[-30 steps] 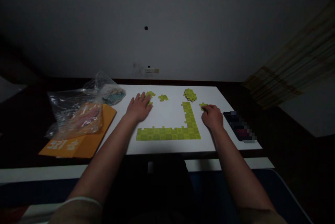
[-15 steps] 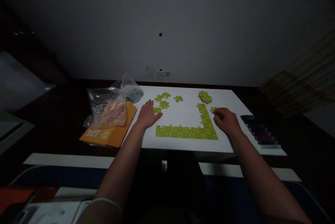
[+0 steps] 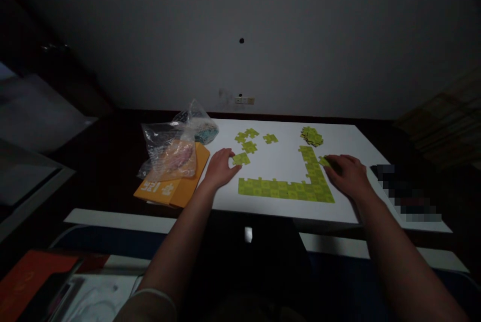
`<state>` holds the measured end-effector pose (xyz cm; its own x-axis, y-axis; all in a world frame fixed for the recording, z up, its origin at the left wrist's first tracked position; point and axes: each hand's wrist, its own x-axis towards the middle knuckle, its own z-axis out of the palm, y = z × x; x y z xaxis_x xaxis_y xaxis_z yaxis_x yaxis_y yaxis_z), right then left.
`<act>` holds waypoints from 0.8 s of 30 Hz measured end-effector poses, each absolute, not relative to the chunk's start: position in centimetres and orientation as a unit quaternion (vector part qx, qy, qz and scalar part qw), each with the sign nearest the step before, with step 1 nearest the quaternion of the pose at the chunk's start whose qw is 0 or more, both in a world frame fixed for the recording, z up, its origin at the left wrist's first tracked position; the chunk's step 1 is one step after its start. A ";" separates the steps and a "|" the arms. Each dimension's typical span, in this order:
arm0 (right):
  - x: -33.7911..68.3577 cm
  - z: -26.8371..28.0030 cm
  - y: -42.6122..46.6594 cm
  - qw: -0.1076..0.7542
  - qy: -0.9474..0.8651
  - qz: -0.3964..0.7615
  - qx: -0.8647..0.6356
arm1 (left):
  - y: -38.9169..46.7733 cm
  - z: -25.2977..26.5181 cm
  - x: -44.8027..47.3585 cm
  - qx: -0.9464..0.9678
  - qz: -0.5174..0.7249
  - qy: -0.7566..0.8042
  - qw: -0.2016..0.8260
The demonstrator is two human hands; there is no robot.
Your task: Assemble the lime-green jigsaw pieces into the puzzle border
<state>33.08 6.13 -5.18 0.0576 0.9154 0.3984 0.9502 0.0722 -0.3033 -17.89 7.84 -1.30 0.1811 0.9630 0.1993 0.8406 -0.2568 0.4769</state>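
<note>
Touching green puzzle pieces [image 3: 241,159], both hands [image 3: 221,168], can't tell if gripping, illegible white lettering [image 3: 151,187], orange packet [image 3: 188,187]

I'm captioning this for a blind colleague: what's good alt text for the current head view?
A person's left hand touches a green puzzle piece and the right hand another piece, either side of an L-shaped strip of joined pieces on a white table. A pile of pieces lies beyond; clear plastic covers part of an orange package at left.

Both forearms [image 3: 184,242] outstretched, left hand [image 3: 221,168] thumb-spread, right hand [image 3: 346,173] palm-down.
</note>
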 end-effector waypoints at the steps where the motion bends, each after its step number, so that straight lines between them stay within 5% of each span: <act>1: 33.1 -5.2 6.1 0.263 -0.683 -0.030 -0.681 | 7.8 -1.2 -17.9 0.756 0.251 0.589 0.138; 9: 33.2 -4.2 5.3 0.365 -0.674 0.020 -0.642 | 7.6 -0.6 -17.7 0.729 0.297 0.595 0.160; 17: 33.4 -4.3 5.1 0.377 -0.651 0.009 -0.659 | 8.3 -1.6 -18.1 0.694 0.351 0.584 0.232; 24: 33.1 -4.5 5.2 0.367 -0.659 0.015 -0.656 | 8.3 -1.2 -18.3 0.729 0.295 0.595 0.167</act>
